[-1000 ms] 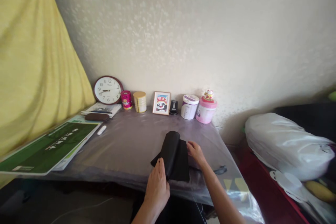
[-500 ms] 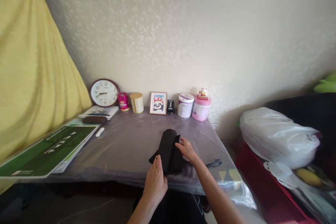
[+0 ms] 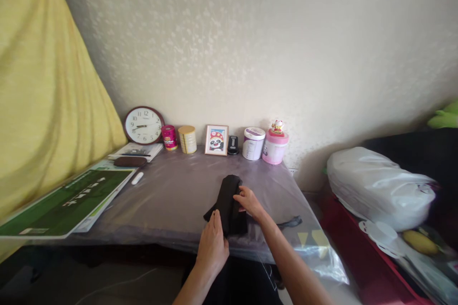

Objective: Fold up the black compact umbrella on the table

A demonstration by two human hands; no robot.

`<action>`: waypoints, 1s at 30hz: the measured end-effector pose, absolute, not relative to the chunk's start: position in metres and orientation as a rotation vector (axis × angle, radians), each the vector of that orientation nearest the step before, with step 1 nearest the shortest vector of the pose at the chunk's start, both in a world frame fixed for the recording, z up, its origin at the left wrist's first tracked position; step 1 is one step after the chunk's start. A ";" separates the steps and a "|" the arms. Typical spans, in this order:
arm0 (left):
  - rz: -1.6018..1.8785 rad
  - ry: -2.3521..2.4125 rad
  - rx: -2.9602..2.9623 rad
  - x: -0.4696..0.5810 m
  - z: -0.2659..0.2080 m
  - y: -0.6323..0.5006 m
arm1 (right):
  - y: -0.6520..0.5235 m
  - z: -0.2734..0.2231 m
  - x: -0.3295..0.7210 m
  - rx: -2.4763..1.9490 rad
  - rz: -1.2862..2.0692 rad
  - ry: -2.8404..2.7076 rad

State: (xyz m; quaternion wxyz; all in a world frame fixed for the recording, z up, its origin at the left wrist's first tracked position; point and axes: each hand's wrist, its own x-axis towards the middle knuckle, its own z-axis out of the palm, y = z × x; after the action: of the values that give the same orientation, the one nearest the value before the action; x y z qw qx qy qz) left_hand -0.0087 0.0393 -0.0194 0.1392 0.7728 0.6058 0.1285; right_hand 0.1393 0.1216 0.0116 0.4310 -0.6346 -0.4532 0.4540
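Note:
A black folded fabric bundle (image 3: 227, 202), long and narrow, lies near the front edge of the table; its exact kind I cannot make out. My left hand (image 3: 213, 240) grips its lower left side, fingers held together along the fabric and thumb out of sight. On the other side, my right hand (image 3: 249, 201) has its bent fingers on the right flap, folded over toward the middle. A loose black corner sticks out to the left of the bundle. To the right, a dark crumpled strip (image 3: 291, 222) rests on the table.
Along the wall stand a clock (image 3: 144, 125), tins (image 3: 187, 139), a picture frame (image 3: 216, 140) and lidded tubs (image 3: 254, 143). A green board (image 3: 71, 202) covers the table's left. Beyond the right edge sits a white plastic bag (image 3: 379, 186) over a red container (image 3: 343, 221).
My right hand has moved slightly left, carrying the bundle's right flap inward so it lies closer to the middle. My left hand stays almost in place.

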 end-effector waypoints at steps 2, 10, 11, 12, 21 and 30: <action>0.374 1.760 2.228 -0.008 -0.020 0.039 | 0.123 0.009 0.140 -1.583 1.125 -1.122; 0.371 1.778 2.214 -0.005 -0.020 0.038 | 0.124 0.007 0.147 -1.554 1.058 -1.076; 0.369 1.783 2.214 -0.004 -0.020 0.038 | 0.125 0.005 0.148 -1.554 1.034 -1.066; 0.366 1.792 2.219 -0.003 -0.022 0.038 | 0.126 0.003 0.148 -1.556 1.007 -1.054; 0.382 1.903 2.370 0.014 -0.042 0.038 | 0.141 -0.018 0.132 -1.629 0.726 -0.890; 0.614 1.842 2.083 0.019 -0.044 0.048 | 0.137 -0.027 0.103 -1.657 0.522 -0.902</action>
State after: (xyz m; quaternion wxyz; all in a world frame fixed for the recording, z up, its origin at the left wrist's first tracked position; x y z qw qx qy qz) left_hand 0.0192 0.0479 -0.0445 0.1462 0.7236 0.6399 0.2132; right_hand 0.1032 0.1365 -0.0266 0.5580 -0.7025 -0.3824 0.2211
